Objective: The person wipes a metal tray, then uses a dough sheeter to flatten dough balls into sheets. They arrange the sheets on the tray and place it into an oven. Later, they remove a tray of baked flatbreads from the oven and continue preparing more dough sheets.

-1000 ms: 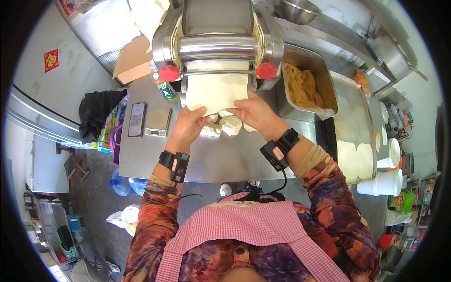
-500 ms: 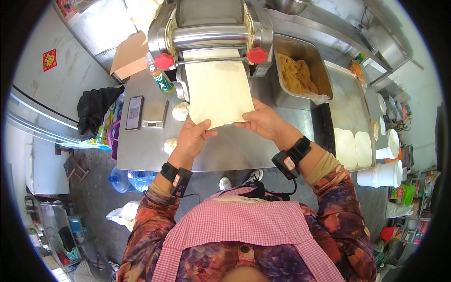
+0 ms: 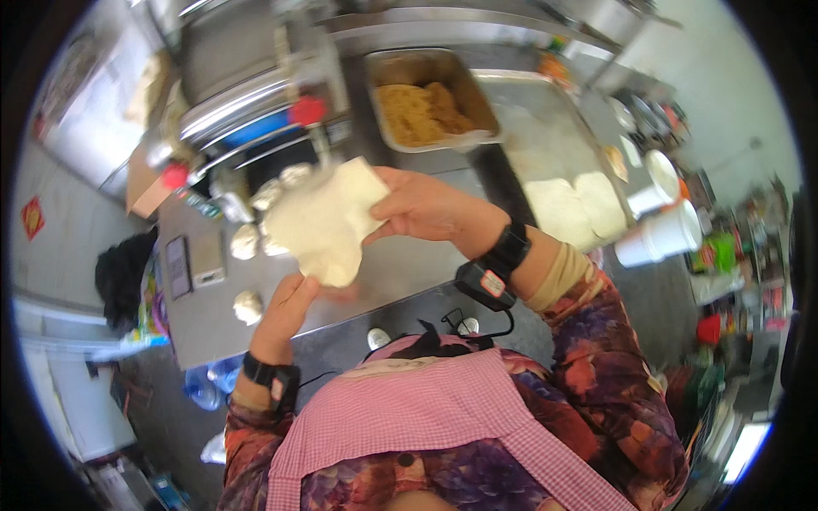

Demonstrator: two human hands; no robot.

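Observation:
Between my two hands a pale sheet of dough (image 3: 328,223) hangs in the air over the steel table, its edges folded and curled. My right hand (image 3: 423,207) pinches its right edge between thumb and fingers. At the lower left edge my left hand (image 3: 290,313) grips the sheet, with the thumb on top and the fingers partly hidden under it. Behind the dough stands the steel dough roller machine (image 3: 230,106) with red knobs; the sheet is apart from it. Several round dough pieces lie on the table to the left, one dough ball (image 3: 248,307) near the front edge.
A steel pan (image 3: 490,128) holds a yellow-brown mass. Right of it, a large metal tray (image 3: 528,106) carries flat dough sheets (image 3: 567,209). A phone (image 3: 178,266) and a small scale (image 3: 205,258) lie at the left. White buckets (image 3: 658,234) stand at far right.
The dough sheet has come out of the rollers and hangs free in both my hands, folding as it moves. My view has turned toward the right, to the tray side.

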